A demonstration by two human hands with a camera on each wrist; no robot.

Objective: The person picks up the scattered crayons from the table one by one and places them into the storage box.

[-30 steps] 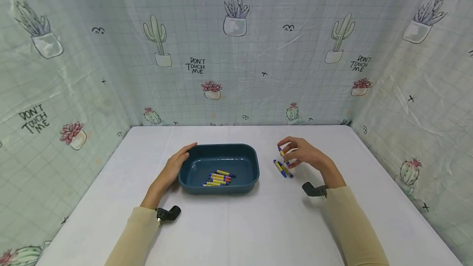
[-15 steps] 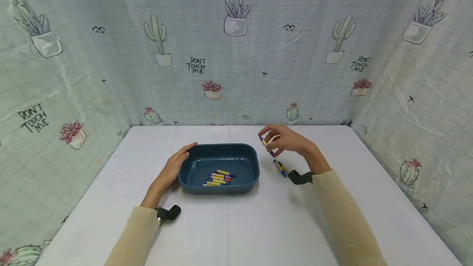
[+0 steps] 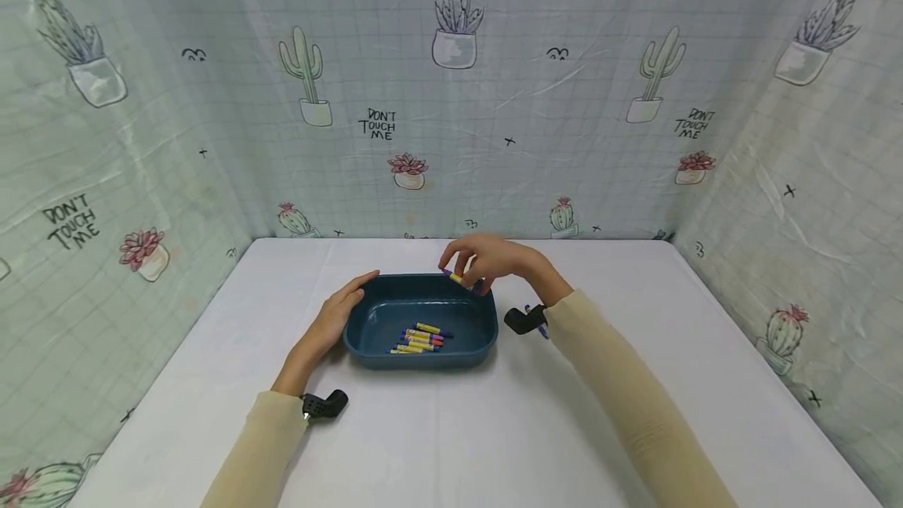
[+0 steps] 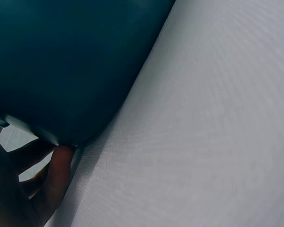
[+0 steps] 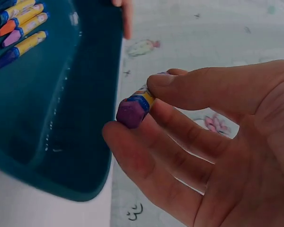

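A purple-ended crayon point(image 5: 132, 111) with a yellow and blue wrapper is pinched between the thumb and fingers of my right hand point(image 3: 487, 257). In the head view this hand is over the back right corner of a dark teal plastic tray point(image 3: 423, 361). My left hand point(image 3: 331, 324) holds the tray at its left back corner, thumb at the rim and fingers along the outside. Several crayons point(image 3: 422, 340) lie side by side on the tray's floor toward its front, with blue, orange and purple ends showing in the right wrist view.
Right of the tray, more crayon point(image 3: 543, 331) shows on the white tabletop point(image 3: 437, 437), partly hidden by the black wrist camera point(image 3: 525, 320). A cactus-print cloth point(image 3: 451, 147) stands around the back and sides of the table.
My right hand has carried the crayon left, from beside the loose crayons to over the tray's back right corner. The left hand and the tray stay in place.
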